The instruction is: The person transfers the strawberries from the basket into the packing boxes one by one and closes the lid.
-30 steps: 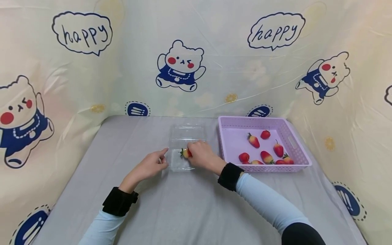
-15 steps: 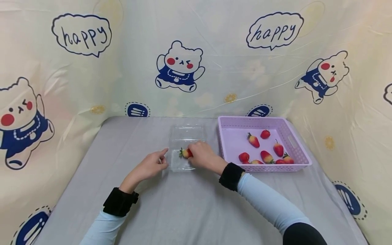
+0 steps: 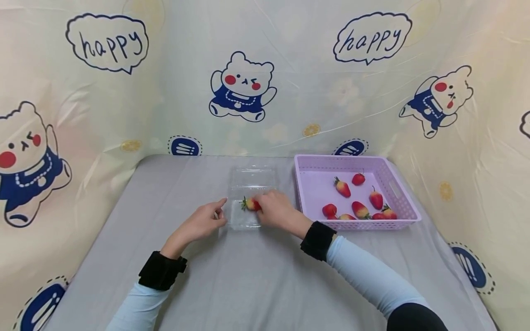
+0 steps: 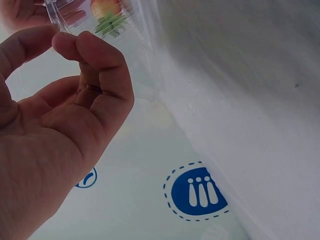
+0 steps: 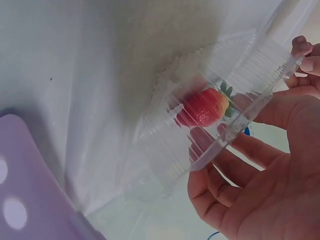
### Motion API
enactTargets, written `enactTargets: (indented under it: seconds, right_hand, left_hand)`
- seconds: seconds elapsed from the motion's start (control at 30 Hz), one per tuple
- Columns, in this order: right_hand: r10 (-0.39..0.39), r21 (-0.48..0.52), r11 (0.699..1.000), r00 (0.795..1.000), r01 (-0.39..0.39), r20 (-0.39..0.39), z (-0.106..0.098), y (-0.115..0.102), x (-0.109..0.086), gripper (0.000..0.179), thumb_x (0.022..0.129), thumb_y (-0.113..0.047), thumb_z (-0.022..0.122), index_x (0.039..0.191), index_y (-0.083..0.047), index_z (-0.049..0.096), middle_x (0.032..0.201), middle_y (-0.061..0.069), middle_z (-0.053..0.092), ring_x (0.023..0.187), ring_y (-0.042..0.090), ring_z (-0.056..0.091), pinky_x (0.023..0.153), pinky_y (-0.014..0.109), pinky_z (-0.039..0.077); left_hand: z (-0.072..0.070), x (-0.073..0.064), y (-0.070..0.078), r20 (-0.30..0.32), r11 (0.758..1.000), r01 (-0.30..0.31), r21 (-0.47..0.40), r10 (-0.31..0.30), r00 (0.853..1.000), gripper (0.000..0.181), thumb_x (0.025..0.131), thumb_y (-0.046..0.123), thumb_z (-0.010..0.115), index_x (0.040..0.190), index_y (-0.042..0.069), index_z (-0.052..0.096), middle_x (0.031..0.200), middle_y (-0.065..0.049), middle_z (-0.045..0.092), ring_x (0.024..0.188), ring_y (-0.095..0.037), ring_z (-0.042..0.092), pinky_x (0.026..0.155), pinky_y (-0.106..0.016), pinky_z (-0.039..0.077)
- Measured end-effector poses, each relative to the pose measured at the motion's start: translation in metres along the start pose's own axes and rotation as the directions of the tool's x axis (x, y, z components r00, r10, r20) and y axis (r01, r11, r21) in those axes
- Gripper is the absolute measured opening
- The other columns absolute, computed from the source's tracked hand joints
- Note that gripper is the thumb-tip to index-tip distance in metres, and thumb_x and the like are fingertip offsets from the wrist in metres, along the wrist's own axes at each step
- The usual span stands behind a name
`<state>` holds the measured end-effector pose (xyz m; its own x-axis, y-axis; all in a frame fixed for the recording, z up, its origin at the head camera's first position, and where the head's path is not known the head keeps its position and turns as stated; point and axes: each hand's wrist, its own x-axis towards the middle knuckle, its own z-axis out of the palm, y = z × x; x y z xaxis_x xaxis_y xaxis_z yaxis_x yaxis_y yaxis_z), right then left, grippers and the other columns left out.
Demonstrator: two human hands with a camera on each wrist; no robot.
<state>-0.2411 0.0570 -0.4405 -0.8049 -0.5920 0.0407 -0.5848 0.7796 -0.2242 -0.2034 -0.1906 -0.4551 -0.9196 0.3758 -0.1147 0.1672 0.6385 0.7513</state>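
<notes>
strawberry [image 3: 250,204]: red, yellowish toward green leaves, sideways, leaves left, red end pinched by right hand [image 3: 278,210] | clear plastic container [image 3: 242,224]: open, lid far, strawberry within near half

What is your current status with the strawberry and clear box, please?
Right hand grips strawberry inside open clear box. Left hand pinches box's left edge. More strawberries in purple basket at right. Nothing visibly in the way.

"happy" in left bubble [image 3: 106,43], "happy" in right bubble [image 3: 372,37], both on backdrop [image 3: 178,92]
</notes>
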Motion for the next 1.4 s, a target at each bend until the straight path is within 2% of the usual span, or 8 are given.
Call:
enactTargets:
  seconds: [0.2,0.4,0.53,0.67,0.8,0.93,1.17,1.4]
  right_hand:
    - [-0.010,-0.014,1.000,1.000,0.010,0.010,0.005,0.000,0.000,0.012,0.090,-0.005,0.071,0.101,-0.008,0.073,0.081,0.003,0.063,0.077,0.023,0.058,0.066,0.037,0.051]
    - [-0.013,-0.028,1.000,1.000,0.014,0.017,0.007,-0.003,0.002,0.011,0.091,-0.008,0.071,0.103,-0.009,0.071,0.084,0.003,0.066,0.077,0.022,0.058,0.067,0.037,0.052]
    - [-0.031,-0.034,0.999,0.999,0.031,0.017,0.008,-0.005,0.004,0.020,0.092,-0.007,0.071,0.112,-0.008,0.073,0.088,0.004,0.068,0.075,0.021,0.058,0.066,0.035,0.052]
    - [-0.040,-0.042,0.998,0.999,0.041,0.026,0.011,-0.006,0.006,0.036,0.092,-0.009,0.070,0.128,-0.007,0.072,0.099,0.007,0.073,0.080,0.021,0.060,0.070,0.035,0.054]
    - [-0.039,-0.036,0.999,0.999,0.040,0.036,0.012,-0.007,0.007,0.042,0.094,-0.011,0.070,0.136,-0.007,0.070,0.108,0.008,0.075,0.089,0.024,0.063,0.076,0.036,0.055]
    - [-0.043,-0.003,0.999,0.997,0.043,0.060,0.012,-0.007,0.007,0.045,0.097,-0.012,0.071,0.141,-0.007,0.066,0.118,0.009,0.074,0.089,0.022,0.062,0.077,0.033,0.055]
    - [-0.063,0.020,0.998,0.995,0.062,0.082,0.013,-0.008,0.010,0.043,0.098,-0.014,0.070,0.140,-0.006,0.066,0.124,0.008,0.072,0.092,0.019,0.062,0.085,0.032,0.055]
    - [-0.056,0.036,0.998,0.994,0.053,0.096,0.011,-0.009,0.012,0.042,0.098,-0.013,0.070,0.139,-0.006,0.066,0.121,0.008,0.072,0.086,0.018,0.059,0.077,0.028,0.053]
  left_hand:
    - [0.001,-0.001,0.000,0.001,1.000,0.000,0.002,0.000,1.000,0.069,0.095,0.004,0.064,0.155,-0.017,0.035,0.088,-0.005,0.057,0.062,-0.014,0.043,0.055,-0.027,0.035]
    - [0.000,-0.001,0.000,0.001,1.000,0.009,0.000,-0.009,1.000,0.069,0.096,0.004,0.064,0.155,-0.016,0.035,0.089,-0.006,0.056,0.064,-0.015,0.043,0.056,-0.027,0.035]
    - [0.000,-0.001,-0.001,0.000,1.000,0.001,-0.004,-0.001,1.000,0.068,0.097,0.005,0.064,0.155,-0.015,0.035,0.089,-0.006,0.055,0.064,-0.015,0.042,0.056,-0.027,0.034]
    - [0.000,-0.003,-0.002,0.007,1.000,-0.008,-0.023,0.009,1.000,0.067,0.098,0.004,0.063,0.156,-0.015,0.034,0.090,-0.007,0.055,0.064,-0.015,0.042,0.056,-0.027,0.034]
    - [0.000,-0.004,-0.002,0.009,0.999,-0.011,-0.032,0.011,1.000,0.067,0.099,0.005,0.062,0.157,-0.014,0.034,0.093,-0.008,0.057,0.066,-0.015,0.045,0.057,-0.027,0.036]
    - [0.001,-0.003,-0.002,0.006,0.999,-0.011,-0.035,0.011,1.000,0.066,0.100,0.005,0.062,0.157,-0.015,0.034,0.097,-0.009,0.060,0.070,-0.016,0.049,0.059,-0.028,0.039]
    - [0.001,-0.003,-0.002,0.006,0.998,-0.020,-0.052,0.020,1.000,0.066,0.100,0.004,0.062,0.156,-0.016,0.033,0.095,-0.008,0.059,0.070,-0.017,0.049,0.059,-0.028,0.039]
    - [0.001,-0.003,-0.002,0.008,0.998,-0.021,-0.054,0.021,1.000,0.067,0.101,0.004,0.062,0.157,-0.015,0.032,0.093,-0.007,0.057,0.070,-0.016,0.049,0.059,-0.028,0.038]
